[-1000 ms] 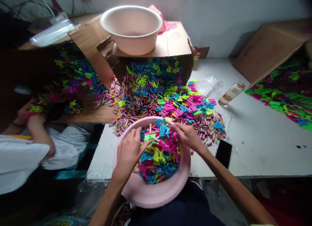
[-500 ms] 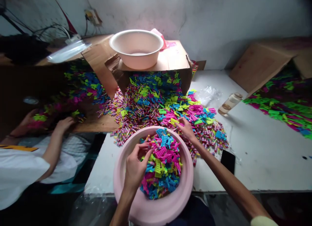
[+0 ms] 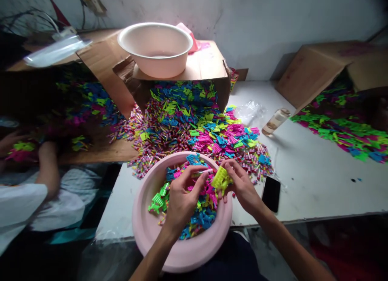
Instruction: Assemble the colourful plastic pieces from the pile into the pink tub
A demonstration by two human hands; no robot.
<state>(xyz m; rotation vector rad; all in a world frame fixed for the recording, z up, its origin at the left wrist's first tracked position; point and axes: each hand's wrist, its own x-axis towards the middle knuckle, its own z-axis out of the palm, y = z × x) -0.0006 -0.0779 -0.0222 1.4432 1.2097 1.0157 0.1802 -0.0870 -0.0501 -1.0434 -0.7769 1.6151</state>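
Over the basin (image 3: 188,258), likely to catch drops
Our left hand (image 3: 184,193) pinches a tube (image 3: 206,172), our right hand (image 3: 241,186) a yellow toy (image 3: 221,180).

Left hand (image 3: 184,195) pinches a small tube (image 3: 205,172), right hand (image 3: 241,187) grips a yellow piece (image 3: 220,179), pink basin (image 3: 142,236) below!

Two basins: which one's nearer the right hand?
The front basin, with fingers of the right hand over its right side and coloured plastic pieces inside; the other basin sits farther back, atop a cardboard box.
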